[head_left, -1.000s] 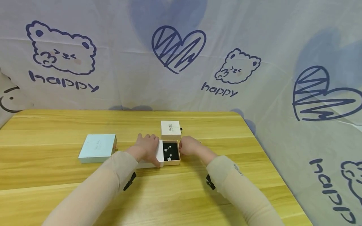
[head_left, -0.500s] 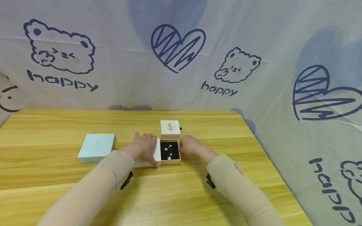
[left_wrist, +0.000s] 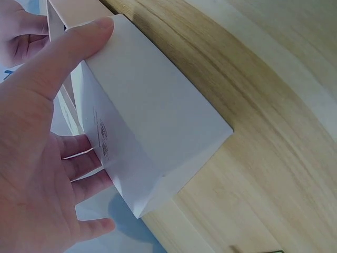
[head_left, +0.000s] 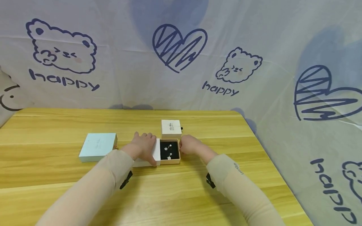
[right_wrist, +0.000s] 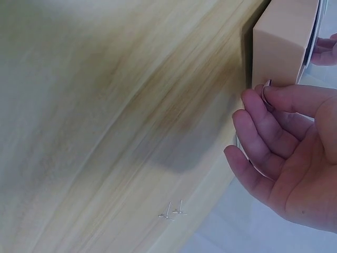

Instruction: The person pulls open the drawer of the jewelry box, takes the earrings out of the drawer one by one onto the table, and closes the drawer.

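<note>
A white box sleeve [head_left: 156, 153] lies on the table, and my left hand [head_left: 143, 147] grips it. In the left wrist view, the thumb presses one face of the sleeve [left_wrist: 152, 100] and several fingertips touch the printed face. A tan drawer [head_left: 170, 162] sticks out of the sleeve's right end. It holds a black pad [head_left: 175, 150] with a pair of earrings [head_left: 169, 156]. My right hand [head_left: 189, 145] is at the drawer's outer end. In the right wrist view, its thumb and index finger pinch a small ribbon tab [right_wrist: 267, 96] on the drawer.
A small cream box [head_left: 171, 128] with a dark tab stands just behind the drawer. Farther left sits a light blue box [head_left: 97, 147]. Two tiny earring-like pieces [right_wrist: 167, 215] lie on the wooden table [right_wrist: 131, 158]. A printed cloth [head_left: 127, 69] hangs behind the table.
My left hand and the sleeve have shifted slightly left since a second ago, baring more of the drawer. My right hand has stayed put. Little differs over the last half second.
</note>
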`<state>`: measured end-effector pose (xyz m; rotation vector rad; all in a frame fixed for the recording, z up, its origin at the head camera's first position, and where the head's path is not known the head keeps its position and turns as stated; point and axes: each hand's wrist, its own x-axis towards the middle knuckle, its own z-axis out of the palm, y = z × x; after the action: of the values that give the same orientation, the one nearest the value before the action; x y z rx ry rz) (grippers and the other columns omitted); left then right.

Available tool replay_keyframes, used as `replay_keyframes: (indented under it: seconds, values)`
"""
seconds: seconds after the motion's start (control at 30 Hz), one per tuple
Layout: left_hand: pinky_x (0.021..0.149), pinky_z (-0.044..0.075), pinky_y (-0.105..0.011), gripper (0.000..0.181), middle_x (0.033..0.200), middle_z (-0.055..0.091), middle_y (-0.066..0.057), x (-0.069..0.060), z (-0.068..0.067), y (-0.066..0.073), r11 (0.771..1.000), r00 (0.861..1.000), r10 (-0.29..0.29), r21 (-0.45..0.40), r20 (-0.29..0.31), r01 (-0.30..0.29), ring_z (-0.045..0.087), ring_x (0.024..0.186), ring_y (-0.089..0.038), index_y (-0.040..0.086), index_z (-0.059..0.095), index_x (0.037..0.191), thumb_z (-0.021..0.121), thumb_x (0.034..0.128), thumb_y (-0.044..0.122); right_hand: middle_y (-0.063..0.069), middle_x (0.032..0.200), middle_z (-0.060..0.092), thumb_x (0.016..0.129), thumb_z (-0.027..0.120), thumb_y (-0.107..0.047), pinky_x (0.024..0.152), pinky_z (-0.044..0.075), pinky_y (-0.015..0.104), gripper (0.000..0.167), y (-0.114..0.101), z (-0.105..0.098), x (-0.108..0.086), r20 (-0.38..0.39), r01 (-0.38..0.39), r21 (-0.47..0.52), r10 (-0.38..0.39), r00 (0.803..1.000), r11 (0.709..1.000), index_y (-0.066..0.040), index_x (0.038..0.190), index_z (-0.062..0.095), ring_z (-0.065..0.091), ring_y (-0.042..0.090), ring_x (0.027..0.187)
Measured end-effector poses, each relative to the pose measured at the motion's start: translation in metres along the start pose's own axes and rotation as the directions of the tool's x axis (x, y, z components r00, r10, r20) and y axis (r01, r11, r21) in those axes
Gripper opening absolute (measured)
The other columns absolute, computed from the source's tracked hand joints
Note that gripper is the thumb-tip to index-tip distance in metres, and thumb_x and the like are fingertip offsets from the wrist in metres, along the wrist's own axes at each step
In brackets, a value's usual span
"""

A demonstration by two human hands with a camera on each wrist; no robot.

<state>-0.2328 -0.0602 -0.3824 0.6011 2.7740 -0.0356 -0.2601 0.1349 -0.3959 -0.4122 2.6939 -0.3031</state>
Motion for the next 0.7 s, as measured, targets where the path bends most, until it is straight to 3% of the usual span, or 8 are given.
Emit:
replay_keyframes:
  seconds: [0.7]
  values:
    - [0.104, 0.029, -0.06, 0.095, 0.127, 0.052, -0.016, -0.0024, -0.0016, 0.0012, 1.0, 1.0, 0.001, -0.006, -0.006, -0.001, 0.049, 0.116, -0.032, -0.001, 0.044, 0.13, 0.079, 0.0613, 0.055, -0.005, 0.044, 0.027, 0.08, 0.052, 0.005, 0.043, 0.021, 0.02, 0.041, -0.0019, -0.0048, -0.0013, 0.038, 0.018, -0.04, -0.017, 0.999, 0.999, -0.015, 0.046, 0.038, 0.022, 0.008, 0.042]
